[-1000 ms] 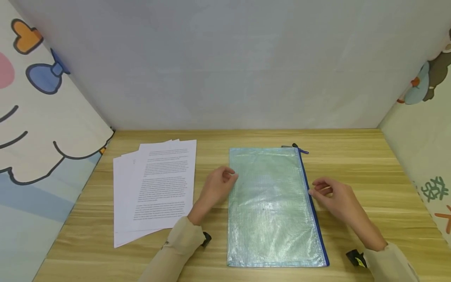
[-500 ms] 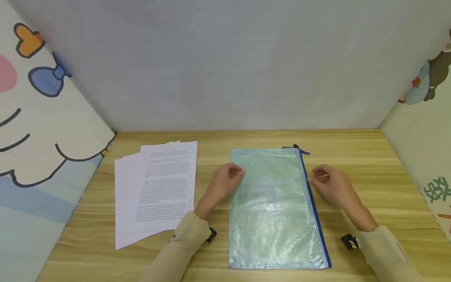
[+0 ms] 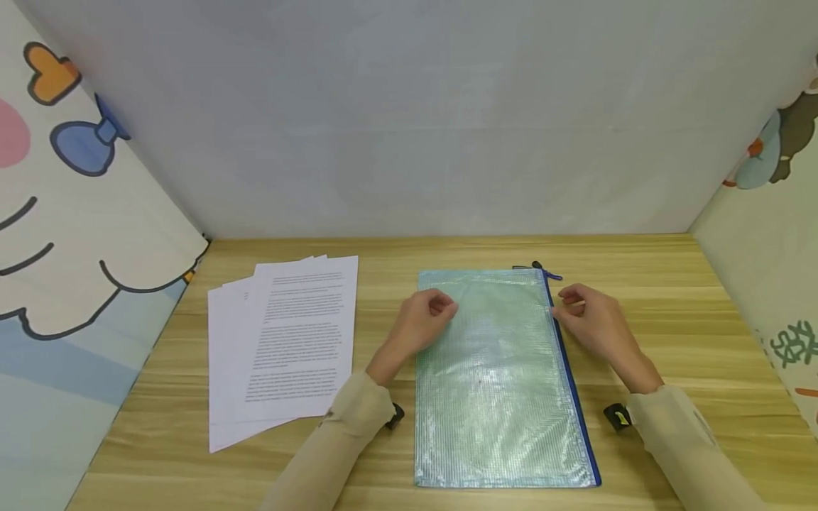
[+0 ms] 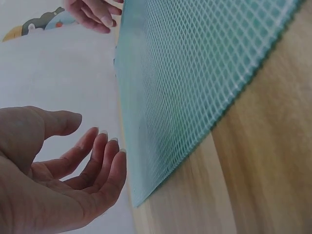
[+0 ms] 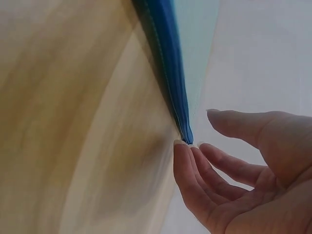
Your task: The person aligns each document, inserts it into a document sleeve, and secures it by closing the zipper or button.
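A pale green mesh zipper pouch [image 3: 492, 383] lies flat on the wooden table, its blue zipper [image 3: 571, 383] running down the right side. The zipper pull [image 3: 551, 275] is at the far right corner. My left hand [image 3: 423, 319] hovers over the pouch's left edge, fingers loosely curved, thumb apart from the fingertips in the left wrist view; it holds nothing. By the zipper edge is my right hand [image 3: 591, 319], with thumb and fingers apart and nothing between them. In the right wrist view its fingertips [image 5: 179, 143] appear near the blue zipper; contact cannot be told.
Several printed sheets [image 3: 300, 333] lie in an uneven stack on the left of the wooden table [image 3: 690, 319]. A grey wall [image 3: 447, 128] stands behind, with cartoon-printed panels on both sides.
Both hands have moved away from me along the pouch toward its far end. My left hand has also shifted right, over the pouch's edge. The pouch and sheets have stayed in place.
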Action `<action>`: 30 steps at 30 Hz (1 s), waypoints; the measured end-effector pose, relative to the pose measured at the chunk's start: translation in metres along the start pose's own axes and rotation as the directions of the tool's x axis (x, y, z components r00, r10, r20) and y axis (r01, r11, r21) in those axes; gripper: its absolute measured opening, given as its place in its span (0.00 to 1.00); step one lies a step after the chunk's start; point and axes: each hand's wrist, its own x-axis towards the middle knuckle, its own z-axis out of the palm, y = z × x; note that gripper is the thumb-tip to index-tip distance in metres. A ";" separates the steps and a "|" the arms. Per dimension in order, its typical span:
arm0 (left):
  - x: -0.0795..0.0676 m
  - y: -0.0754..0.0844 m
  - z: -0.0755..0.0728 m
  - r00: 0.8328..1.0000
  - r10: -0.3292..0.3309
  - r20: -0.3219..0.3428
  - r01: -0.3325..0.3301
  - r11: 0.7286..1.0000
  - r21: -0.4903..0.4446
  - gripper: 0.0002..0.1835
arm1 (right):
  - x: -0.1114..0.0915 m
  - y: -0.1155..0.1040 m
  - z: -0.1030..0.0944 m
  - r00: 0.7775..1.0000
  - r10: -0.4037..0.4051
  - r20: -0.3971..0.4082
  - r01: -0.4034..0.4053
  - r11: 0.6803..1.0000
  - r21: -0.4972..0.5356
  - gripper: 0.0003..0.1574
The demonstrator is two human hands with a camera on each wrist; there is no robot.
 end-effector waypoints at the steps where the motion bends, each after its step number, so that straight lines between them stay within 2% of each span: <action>1: 0.001 0.000 0.001 1.000 0.002 -0.001 -0.002 1.000 0.000 0.10 | 0.002 -0.001 0.000 1.000 0.001 0.003 -0.001 1.000 0.001 0.22; 15: 0.012 0.008 0.011 1.000 0.029 0.002 -0.029 0.999 -0.014 0.10 | 0.026 -0.006 0.003 0.999 0.037 0.021 -0.038 0.999 0.023 0.29; 23: 0.015 0.014 0.017 1.000 0.022 0.005 -0.022 1.000 -0.014 0.10 | 0.039 -0.004 0.008 0.997 0.054 0.049 -0.056 0.997 0.048 0.30; 30: 0.019 0.019 0.023 1.000 0.019 0.010 -0.018 0.999 -0.031 0.09 | 0.051 -0.004 0.012 0.994 0.065 0.084 -0.068 0.997 0.026 0.33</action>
